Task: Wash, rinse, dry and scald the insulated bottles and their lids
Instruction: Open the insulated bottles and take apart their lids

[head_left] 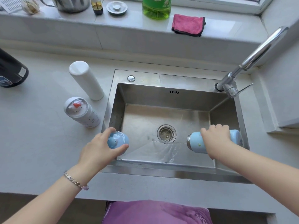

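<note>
The left grip (98, 147) curls its fingers and thumb round a blue lid (119, 139), held over the left edge of the sink (161, 76). The right grip (216, 136) wraps over a blue bottle (196, 143), held on its side above the right of the basin, its open mouth turned toward the drain (166, 134). Water runs across the basin floor below it. On the table (40, 126) left of the sink stand a white bottle (86, 80) and a bottle with a snowman lid (82, 113). A pink cloth (187, 25) lies on the windowsill.
</note>
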The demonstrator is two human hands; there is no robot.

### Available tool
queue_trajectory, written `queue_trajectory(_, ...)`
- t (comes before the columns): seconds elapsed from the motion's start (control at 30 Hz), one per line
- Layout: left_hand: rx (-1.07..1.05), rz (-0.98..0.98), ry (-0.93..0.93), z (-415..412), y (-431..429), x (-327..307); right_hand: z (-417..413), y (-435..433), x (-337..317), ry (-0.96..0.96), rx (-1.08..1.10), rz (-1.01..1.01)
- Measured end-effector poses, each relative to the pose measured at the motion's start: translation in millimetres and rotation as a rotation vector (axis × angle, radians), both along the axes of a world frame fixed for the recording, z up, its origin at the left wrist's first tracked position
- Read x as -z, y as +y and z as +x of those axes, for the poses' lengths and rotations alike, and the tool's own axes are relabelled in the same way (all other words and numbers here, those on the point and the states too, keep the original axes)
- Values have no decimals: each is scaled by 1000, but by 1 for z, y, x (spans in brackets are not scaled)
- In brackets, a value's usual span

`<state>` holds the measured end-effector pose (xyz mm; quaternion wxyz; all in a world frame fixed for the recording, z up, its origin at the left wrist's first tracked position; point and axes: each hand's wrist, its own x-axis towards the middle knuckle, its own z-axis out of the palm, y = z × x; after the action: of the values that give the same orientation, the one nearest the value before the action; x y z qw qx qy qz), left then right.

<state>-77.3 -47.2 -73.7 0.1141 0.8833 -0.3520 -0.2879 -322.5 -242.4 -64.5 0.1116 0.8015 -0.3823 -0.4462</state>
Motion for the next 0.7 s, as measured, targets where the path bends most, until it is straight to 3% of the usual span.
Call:
queue_trajectory(0.13, -9, 0, -5, 4, 4, 1, -8, -1, -6, 113, 50, -33)
queue_trajectory(0.23, -37, 7, -13, 11, 13, 2, -15, 1, -8, 7, 98, -5)
queue_trajectory(0.3, -57, 17, -22, 18, 21, 3, -14, 6, -2, -213, 165, 52)
queue_trajectory(0.4, -108, 23, -70, 33, 39, 3, 7, 23, 14, -794, 447, 308)
queue_trajectory(0.47, -168, 37, -109, 48, 54, 4, 40, 43, 25, -1076, 543, 449)
queue_trajectory(0.6, -230, 88, -175, 81, 87, 18, 120, 99, 55, -1403, 641, 681)
queue_trajectory(0.7, -241, 121, -177, 101, 103, 34, 176, 139, 69, -1496, 588, 782)
